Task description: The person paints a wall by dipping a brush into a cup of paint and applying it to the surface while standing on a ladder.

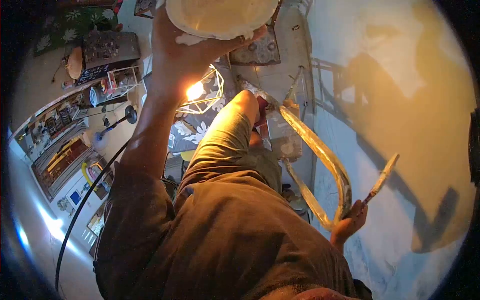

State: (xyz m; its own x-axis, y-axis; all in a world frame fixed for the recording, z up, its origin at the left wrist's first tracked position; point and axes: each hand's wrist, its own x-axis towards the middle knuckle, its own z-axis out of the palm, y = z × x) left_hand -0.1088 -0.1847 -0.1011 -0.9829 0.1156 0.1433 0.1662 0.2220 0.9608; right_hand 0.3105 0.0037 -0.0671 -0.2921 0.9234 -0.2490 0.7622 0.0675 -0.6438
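Far to the left, well below you, lies a cluttered room: shelves [60,160] packed with small goods, a dark patterned chest [110,47] and a black cable [80,210] curving down past your sleeve.

Your left hand [175,45] is raised high at the top of the view, arm stretched up from the brown shirt [225,235]. Its fingers [250,36] are clenched around the underside of a pale round plate [220,15] loaded with whitish paste, thumb side and fingertips curling over the rim, so the plate sits firmly in that grip just above the palm.

Just below that hand a bare bulb glows inside a wire cage lamp [202,90] (its glare washes out the wrist beside it). Your knee [235,120], in olive trousers, juts forward beneath the lamp.

To the right of the knee runs a paint-spattered ladder [320,155], its rail bending down toward your other hand.

Your right hand [350,222] is low, near the ladder's lower bend. Its fingers are closed on the handle of a narrow scraper [382,177], whose blade angles up and to the right, close to the wall [400,75]; whether the tip touches the surface I cannot tell.

The wall fills the right side, patchy white and tan, with shadows of the ladder and your arm thrown across it.
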